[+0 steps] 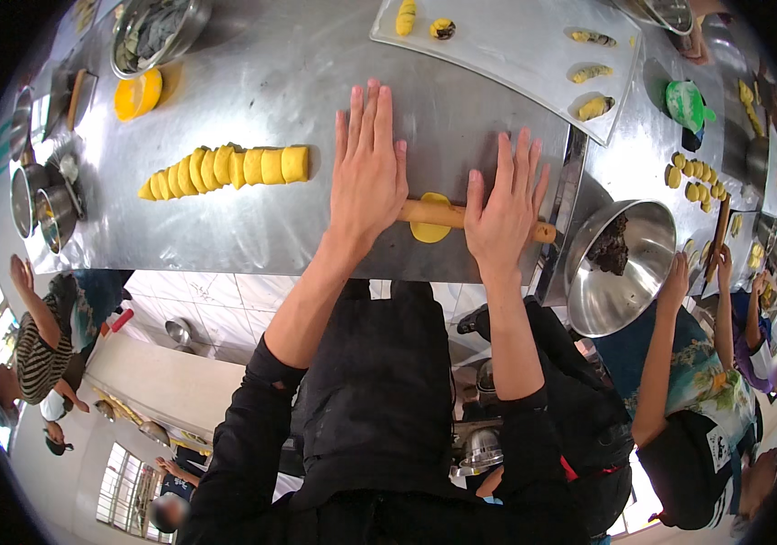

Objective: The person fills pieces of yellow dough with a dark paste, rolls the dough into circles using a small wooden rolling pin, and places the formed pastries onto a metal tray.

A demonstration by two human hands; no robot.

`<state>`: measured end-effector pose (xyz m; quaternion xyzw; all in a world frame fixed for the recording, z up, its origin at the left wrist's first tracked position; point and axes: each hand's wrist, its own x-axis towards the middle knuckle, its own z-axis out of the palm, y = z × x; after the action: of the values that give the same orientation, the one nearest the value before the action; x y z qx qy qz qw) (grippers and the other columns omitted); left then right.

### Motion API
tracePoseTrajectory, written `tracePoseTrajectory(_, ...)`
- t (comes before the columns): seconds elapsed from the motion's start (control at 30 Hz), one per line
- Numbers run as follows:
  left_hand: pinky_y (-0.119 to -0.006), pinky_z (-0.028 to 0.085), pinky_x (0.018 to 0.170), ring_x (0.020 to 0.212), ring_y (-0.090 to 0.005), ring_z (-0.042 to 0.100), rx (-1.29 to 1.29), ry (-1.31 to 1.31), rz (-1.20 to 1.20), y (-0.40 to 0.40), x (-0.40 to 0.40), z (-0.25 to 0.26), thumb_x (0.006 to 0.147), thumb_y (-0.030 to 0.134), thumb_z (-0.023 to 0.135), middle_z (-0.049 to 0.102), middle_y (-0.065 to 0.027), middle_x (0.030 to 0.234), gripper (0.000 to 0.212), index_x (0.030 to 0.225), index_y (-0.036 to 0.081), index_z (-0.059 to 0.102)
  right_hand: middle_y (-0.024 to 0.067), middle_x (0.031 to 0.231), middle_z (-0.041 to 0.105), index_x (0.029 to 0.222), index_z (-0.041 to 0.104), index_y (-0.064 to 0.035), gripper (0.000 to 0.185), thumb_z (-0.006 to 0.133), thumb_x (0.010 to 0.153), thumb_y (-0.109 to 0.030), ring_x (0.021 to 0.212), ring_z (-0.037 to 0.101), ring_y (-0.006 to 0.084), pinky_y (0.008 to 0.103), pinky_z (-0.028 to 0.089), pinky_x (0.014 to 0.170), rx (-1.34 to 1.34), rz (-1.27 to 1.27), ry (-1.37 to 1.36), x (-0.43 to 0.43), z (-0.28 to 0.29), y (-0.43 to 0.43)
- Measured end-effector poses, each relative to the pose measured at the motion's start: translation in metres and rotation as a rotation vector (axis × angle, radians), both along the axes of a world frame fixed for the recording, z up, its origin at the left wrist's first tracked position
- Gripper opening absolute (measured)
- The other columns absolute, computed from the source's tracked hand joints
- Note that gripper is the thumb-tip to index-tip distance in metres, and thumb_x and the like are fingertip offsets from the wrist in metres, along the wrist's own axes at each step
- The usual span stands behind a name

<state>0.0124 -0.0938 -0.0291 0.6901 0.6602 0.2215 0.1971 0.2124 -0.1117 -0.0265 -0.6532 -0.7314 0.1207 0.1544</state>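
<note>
A wooden rolling pin [451,216] lies across a flattened round of yellow dough [431,231] near the steel table's front edge. Flat on the pin's left end rests my left hand [369,163], palm down, fingers stretched and pointing away from me. My right hand [504,197] is laid the same way over the pin's right part, whose tip sticks out beyond it. Neither hand curls round the pin. To the left of my left hand is a row of cut yellow dough pieces [225,169], touching one another. Shaped dough pieces [595,107] sit on a metal tray [511,61] at the upper right.
A steel bowl with dark filling [620,269] stands right of my right hand, a co-worker's hand at its rim. A yellow bowl [138,94], a large steel bowl [160,34] and small pots [54,218] are at the left. Other people work on the right.
</note>
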Motion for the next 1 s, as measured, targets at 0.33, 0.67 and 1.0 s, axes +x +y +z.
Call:
tracePoseTrajectory(0.33, -0.058, 0.017, 0.134, 0.165, -0.0436, 0.022, -0.163, 0.05, 0.001, -0.07, 0.002, 0.01, 0.106, 0.014, 0.056, 0.029, -0.0222, 0.177, 0.072, 0.169, -0.005, 0.026, 0.0242, 0.173, 0.037, 0.162, 0.044, -0.0017, 0.067, 0.062, 0.105, -0.03, 0.161, 0.031, 0.0453, 0.0632, 0.02, 0.131, -0.15, 0.013, -0.046, 0.0, 0.013, -0.064)
tracePoseTrajectory(0.67, -0.057, 0.019, 0.133, 0.165, -0.0439, 0.023, -0.026, 0.012, 0.02, -0.016, -0.002, 0.002, 0.106, 0.012, 0.055, 0.033, -0.0224, 0.175, 0.068, 0.168, -0.004, 0.029, 0.0253, 0.172, 0.036, 0.162, 0.045, -0.002, 0.065, 0.062, 0.106, -0.031, 0.16, 0.032, 0.047, 0.0648, 0.021, 0.13, 0.007, -0.023, 0.022, -0.007, -0.001, -0.001)
tracePoseTrajectory(1.0, -0.056, 0.024, 0.132, 0.164, -0.0441, 0.025, 0.069, -0.062, -0.004, 0.009, -0.006, 0.0, 0.107, 0.007, 0.054, 0.036, -0.0199, 0.174, 0.062, 0.166, -0.001, 0.035, 0.024, 0.17, 0.041, 0.155, 0.053, -0.0029, 0.058, 0.066, 0.104, -0.028, 0.159, 0.035, 0.0467, 0.0654, 0.024, 0.129, -0.002, 0.016, 0.195, -0.001, 0.001, -0.001)
